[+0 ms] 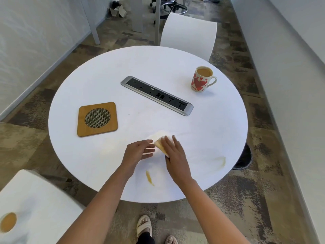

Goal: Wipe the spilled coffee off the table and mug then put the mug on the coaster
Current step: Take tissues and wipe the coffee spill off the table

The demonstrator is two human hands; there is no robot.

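Note:
A white mug with red hearts point(201, 79), full of coffee, stands at the far right of the round white table point(123, 67). At the left lies a square wooden coaster point(97, 119) with a mesh disc. Two coffee streaks remain: one near the front edge point(149, 177), one at the right edge point(222, 161). My right hand point(173, 152) presses a stained white tissue point(159, 140) flat on the table. My left hand point(139, 150) touches the tissue's left edge with its fingertips.
A grey power and socket strip point(156, 95) is set into the table's middle. One white chair point(190, 35) stands behind the table, another point(31, 205) at the front left. My feet point(144, 226) are below the table's front edge.

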